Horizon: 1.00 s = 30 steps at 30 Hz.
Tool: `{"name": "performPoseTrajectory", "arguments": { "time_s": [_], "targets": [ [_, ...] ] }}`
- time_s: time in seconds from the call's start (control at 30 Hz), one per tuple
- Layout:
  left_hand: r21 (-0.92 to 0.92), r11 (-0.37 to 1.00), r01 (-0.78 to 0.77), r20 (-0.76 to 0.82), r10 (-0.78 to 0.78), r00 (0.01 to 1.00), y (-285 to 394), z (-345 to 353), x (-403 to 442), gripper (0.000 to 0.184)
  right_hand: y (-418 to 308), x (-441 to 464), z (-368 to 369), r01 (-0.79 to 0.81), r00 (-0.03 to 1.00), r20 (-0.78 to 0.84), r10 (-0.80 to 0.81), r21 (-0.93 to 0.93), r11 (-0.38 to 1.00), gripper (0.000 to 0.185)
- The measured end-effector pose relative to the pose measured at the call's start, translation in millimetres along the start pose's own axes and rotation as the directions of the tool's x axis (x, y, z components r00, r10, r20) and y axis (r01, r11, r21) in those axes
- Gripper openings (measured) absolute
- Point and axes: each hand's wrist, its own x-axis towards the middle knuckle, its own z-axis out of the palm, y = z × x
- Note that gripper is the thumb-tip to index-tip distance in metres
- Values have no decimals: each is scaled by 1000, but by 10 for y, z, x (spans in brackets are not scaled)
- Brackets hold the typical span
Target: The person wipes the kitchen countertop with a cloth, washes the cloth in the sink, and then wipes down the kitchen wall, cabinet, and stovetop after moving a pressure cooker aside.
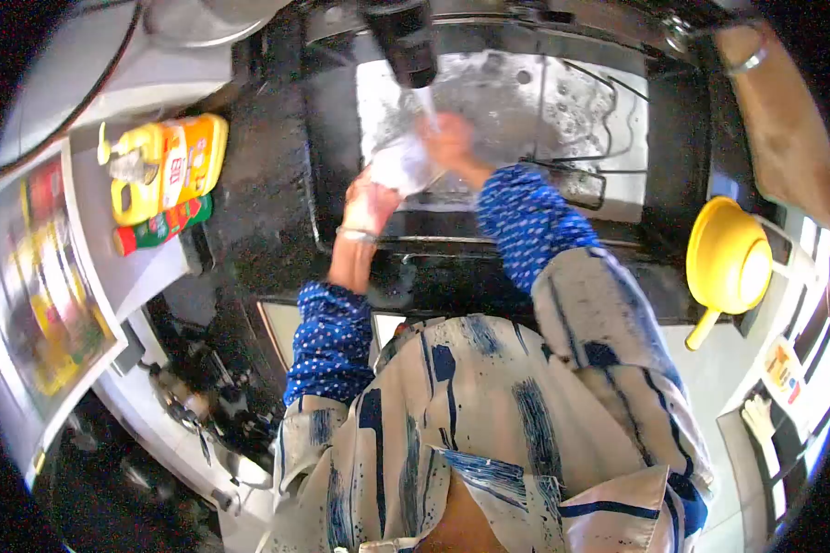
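Over the sink (341, 198), my left hand (371, 205) is closed on a white, rounded item (402, 168). It looks like a small bowl or cup, but blur hides its exact kind. Water runs from the black faucet (404, 46) in a thin stream beside this item. My right hand (450, 140) is at the stream, close against the item's upper right side. Motion smears its fingers, so their grip cannot be made out. A dark wire rack (609, 120) lies in the right part of the sink, where the bottom looks wet and bubbly.
Left of the sink stand a yellow pump bottle (177, 166) and a green bottle with a red cap (171, 224). A yellow handled basin (710, 258) is at the right, below a brown board (770, 120). The dark counter edge (433, 276) runs before me.
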Motion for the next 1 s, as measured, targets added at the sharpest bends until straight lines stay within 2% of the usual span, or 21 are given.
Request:
{"name": "performPoseTrajectory", "arguments": {
  "time_s": [0.03, 0.07, 0.1, 0.13, 0.2, 0.27, 0.3, 0.33, 0.37, 0.43, 0.5, 0.53, 0.63, 0.7, 0.77, 0.8, 0.83, 0.87, 0.9, 0.93, 1.0],
  "targets": [
    [436, 882, -179, 42, 178, 983, -160, -219, 42, 38, -375, 128, -500, -196, 936, 159, 315, -509, 838, 23],
    [84, 994, 71, -154, -57, 986, -5, -50, -6, 45, -233, 162, -540, -341, 929, -35, 368, -461, 819, 24],
    [-310, 913, 265, -222, -341, 913, 76, 71, -12, 53, -28, 188, -563, -490, 871, -239, 429, -381, 784, 25],
    [-311, 912, 266, -222, -342, 913, -5, 5, 13, 53, 221, 135, -467, -491, 871, -239, 429, -382, 783, 25],
    [-287, 856, 429, -187, -490, 852, -165, -118, 115, 55, 479, -15, -267, -319, 939, 16, 344, -333, 887, 25],
    [-305, 849, 431, -261, -510, 820, -108, 5, 203, 60, 98, -302, -124, 1, 971, 237, -11, 45, 999, 25],
    [-325, 841, 432, -336, -530, 779, -76, 82, 220, 65, -544, -354, -232, -98, 940, 342, 14, 232, 968, 24],
    [-368, 863, 347, -183, -433, 883, -135, -12, 243, 64, -935, -441, -257, 40, 944, 282, -171, 415, 909, 23],
    [-380, 879, 287, -10, -314, 949, -140, -121, 246, 62, -1464, -569, -352, -142, 945, 326, 4, 400, 906, 18],
    [-405, 892, 199, 156, -148, 977, 60, -77, 122, 59, -1940, -632, -363, 347, 927, -59, -369, 504, 791, 13],
    [-396, 901, 179, 69, -165, 984, 170, 61, -9, 55, -1950, -642, -253, 439, 890, -41, -453, 337, 833, 10],
    [-397, 901, 173, 27, -177, 984, 166, 108, -1, 53, -1673, -552, 34, 505, 862, -91, -499, 54, 861, 13],
    [-426, 894, 138, -19, -162, 987, 61, 19, 149, 48, -1670, -299, -50, 288, 912, 323, -254, -61, 956, 12],
    [-393, 914, 96, -2, -105, 994, 11, -47, 263, 44, -1526, -205, -9, 379, 909, 191, -370, -9, 925, 10],
    [-88, 995, 40, -82, -47, 996, 7, -68, 230, 41, -1298, -53, 231, 186, 965, 182, -190, 39, 982, 11],
    [-133, 989, 66, -94, -79, 992, 72, -5, 155, 39, -876, 23, 368, 339, 936, -86, -343, -51, 939, 15],
    [-535, 826, 177, 9, -204, 979, 114, -35, 71, 28, -574, -3, 201, 251, 962, -86, -259, -89, 964, 18],
    [-303, 951, 55, 21, -51, 998, -29, -210, 73, 26, -293, -34, 17, 162, 981, -85, -173, -127, 979, 22],
    [-365, 920, 145, -73, -184, 980, -4, -233, 70, 25, -180, 18, -371, -138, 972, 164, 166, -171, 976, 26],
    [-443, 871, 211, -165, -311, 936, 13, -262, 69, 24, -105, 125, -543, -262, 912, 161, 378, -482, 836, 24],
    [-465, 853, 239, -298, -404, 865, -115, -372, 69, 20, 273, -31, -567, -393, 915, -281, 288, -468, 791, 25]
  ]
}}
